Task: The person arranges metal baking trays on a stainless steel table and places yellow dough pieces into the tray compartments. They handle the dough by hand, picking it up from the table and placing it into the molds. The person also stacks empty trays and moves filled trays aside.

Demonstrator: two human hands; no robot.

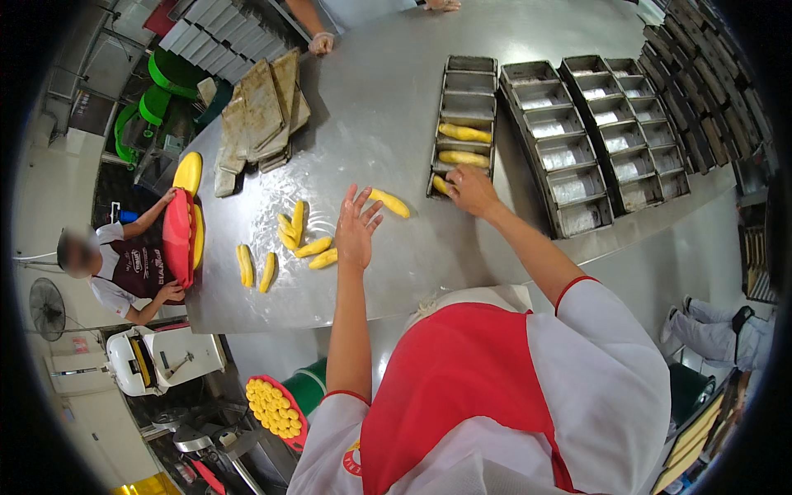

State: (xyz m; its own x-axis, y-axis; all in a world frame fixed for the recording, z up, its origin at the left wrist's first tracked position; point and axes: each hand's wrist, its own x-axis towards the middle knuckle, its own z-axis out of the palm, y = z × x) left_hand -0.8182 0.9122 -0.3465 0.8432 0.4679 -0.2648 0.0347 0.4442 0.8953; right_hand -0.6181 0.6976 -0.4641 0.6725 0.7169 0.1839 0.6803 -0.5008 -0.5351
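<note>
Yellow dough is under the fingers of my right hand (473, 190), in the nearest compartment of a metal loaf pan strip (438, 111). Two more yellow dough rolls (464, 158) lie across the neighbouring compartments, and the far compartments hold none. My left hand (355, 232) is raised over the steel table with its fingers spread and nothing in it. Just beside its fingertips lies a dough roll (391, 203). Several shaped dough pieces (297, 223) lie to its left, some crossing one another, with two separate rolls (245, 266) nearer the table's left edge.
More pan strips (550, 145) stand at the right, with stacked pans (699, 93) beyond. Flat worn boards (260, 111) are piled at the back left. A person (139, 266) holds a red tray (179, 238) at the left edge. Another person's gloved hand (321, 43) rests at the far edge.
</note>
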